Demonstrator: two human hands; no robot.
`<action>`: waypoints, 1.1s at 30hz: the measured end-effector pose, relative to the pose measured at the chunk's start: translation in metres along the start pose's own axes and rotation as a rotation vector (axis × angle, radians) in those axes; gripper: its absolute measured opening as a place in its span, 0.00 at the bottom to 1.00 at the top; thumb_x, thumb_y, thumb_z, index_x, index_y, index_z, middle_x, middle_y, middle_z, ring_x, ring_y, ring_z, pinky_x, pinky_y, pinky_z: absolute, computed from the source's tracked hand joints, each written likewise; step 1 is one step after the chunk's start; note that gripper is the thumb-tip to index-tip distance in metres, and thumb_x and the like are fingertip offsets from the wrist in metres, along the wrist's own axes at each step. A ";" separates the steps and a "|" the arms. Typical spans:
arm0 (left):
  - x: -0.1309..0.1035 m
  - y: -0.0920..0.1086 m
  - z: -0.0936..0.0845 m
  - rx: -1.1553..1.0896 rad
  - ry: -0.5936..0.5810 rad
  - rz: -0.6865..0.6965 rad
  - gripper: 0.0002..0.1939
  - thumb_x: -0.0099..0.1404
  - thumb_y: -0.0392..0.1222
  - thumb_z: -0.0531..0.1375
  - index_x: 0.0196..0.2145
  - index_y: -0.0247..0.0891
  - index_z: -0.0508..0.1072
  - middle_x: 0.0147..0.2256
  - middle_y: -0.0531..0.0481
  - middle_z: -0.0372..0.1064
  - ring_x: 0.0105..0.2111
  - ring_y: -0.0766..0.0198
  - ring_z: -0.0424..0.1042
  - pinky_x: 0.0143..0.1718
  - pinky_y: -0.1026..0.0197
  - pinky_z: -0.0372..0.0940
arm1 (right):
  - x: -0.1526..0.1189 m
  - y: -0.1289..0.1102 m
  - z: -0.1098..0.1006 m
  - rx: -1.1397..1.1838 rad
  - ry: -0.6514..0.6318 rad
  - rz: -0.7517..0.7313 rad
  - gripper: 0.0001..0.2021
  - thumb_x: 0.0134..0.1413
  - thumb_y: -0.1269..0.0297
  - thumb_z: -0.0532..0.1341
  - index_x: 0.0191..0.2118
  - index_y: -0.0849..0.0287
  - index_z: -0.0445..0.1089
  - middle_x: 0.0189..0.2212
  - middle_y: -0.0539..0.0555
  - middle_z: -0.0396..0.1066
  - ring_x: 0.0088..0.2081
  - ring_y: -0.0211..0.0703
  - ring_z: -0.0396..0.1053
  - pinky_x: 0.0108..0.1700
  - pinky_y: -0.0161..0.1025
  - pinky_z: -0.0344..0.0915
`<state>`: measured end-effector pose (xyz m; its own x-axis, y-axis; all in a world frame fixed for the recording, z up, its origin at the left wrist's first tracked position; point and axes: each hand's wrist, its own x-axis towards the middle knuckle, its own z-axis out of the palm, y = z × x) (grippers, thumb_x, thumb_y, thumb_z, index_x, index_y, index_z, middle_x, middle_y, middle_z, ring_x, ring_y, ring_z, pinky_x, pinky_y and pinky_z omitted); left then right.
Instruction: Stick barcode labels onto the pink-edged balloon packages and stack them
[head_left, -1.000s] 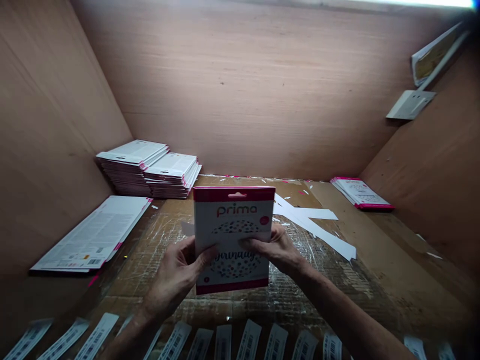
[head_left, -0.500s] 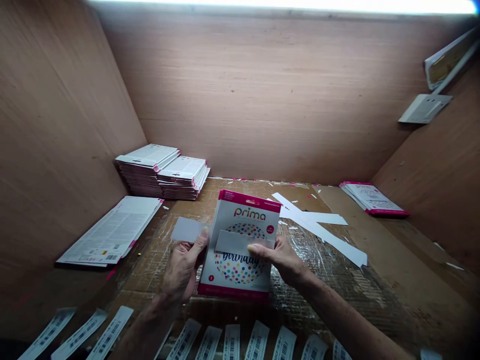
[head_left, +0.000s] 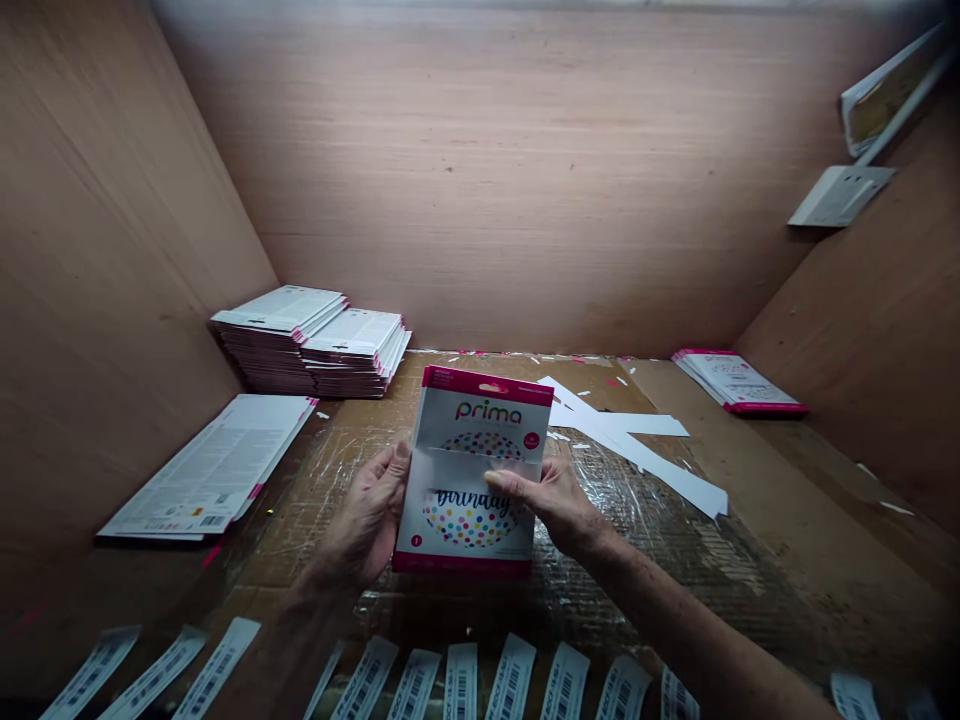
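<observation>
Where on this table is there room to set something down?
The widest bare patch is the cardboard right of the white strips, in front of the right pile. A smaller one lies between the left cards and the left hand. It's crowded at the back left, with two stacks, and along the front, with labels.

A person's left hand [head_left: 367, 515] and right hand [head_left: 559, 505], both bare, with bare, lean forearms [head_left: 667, 605] that broaden away from narrower wrists. The right thumb [head_left: 508, 484] has a rounded tip; the left forearm [head_left: 304, 610] looks blurred.
</observation>
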<state>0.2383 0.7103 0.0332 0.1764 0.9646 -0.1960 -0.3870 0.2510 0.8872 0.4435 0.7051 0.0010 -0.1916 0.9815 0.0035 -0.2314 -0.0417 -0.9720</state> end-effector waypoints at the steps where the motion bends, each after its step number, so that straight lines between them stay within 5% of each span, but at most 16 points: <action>1: 0.000 -0.002 -0.001 0.007 -0.033 -0.022 0.26 0.55 0.57 0.66 0.46 0.36 0.74 0.32 0.45 0.79 0.34 0.52 0.78 0.36 0.55 0.72 | 0.000 -0.001 0.001 -0.002 -0.007 0.003 0.15 0.42 0.56 0.72 0.35 0.59 0.78 0.35 0.56 0.78 0.36 0.47 0.76 0.41 0.46 0.74; 9: -0.006 0.001 -0.006 0.138 -0.167 0.010 0.23 0.56 0.54 0.67 0.39 0.30 0.76 0.31 0.45 0.78 0.22 0.66 0.72 0.23 0.67 0.67 | -0.001 -0.007 -0.001 -0.038 -0.085 0.035 0.16 0.43 0.56 0.71 0.38 0.59 0.76 0.37 0.56 0.78 0.38 0.47 0.75 0.43 0.45 0.73; 25: -0.007 0.007 -0.011 0.191 -0.238 -0.142 0.20 0.59 0.52 0.65 0.37 0.30 0.77 0.29 0.42 0.79 0.27 0.55 0.78 0.28 0.58 0.73 | -0.003 -0.010 0.004 0.015 -0.196 0.109 0.19 0.41 0.61 0.72 0.43 0.58 0.75 0.39 0.55 0.77 0.41 0.50 0.75 0.45 0.46 0.74; 33: -0.005 0.006 -0.013 0.182 -0.178 -0.075 0.17 0.58 0.50 0.66 0.35 0.30 0.77 0.31 0.42 0.80 0.27 0.58 0.78 0.28 0.61 0.73 | 0.005 -0.008 0.012 0.035 -0.194 0.090 0.20 0.43 0.62 0.72 0.44 0.59 0.74 0.40 0.56 0.77 0.40 0.49 0.76 0.46 0.45 0.73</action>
<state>0.2237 0.7083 0.0340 0.3615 0.9103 -0.2015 -0.2004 0.2869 0.9367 0.4333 0.7084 0.0113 -0.3921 0.9193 -0.0343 -0.2377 -0.1373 -0.9616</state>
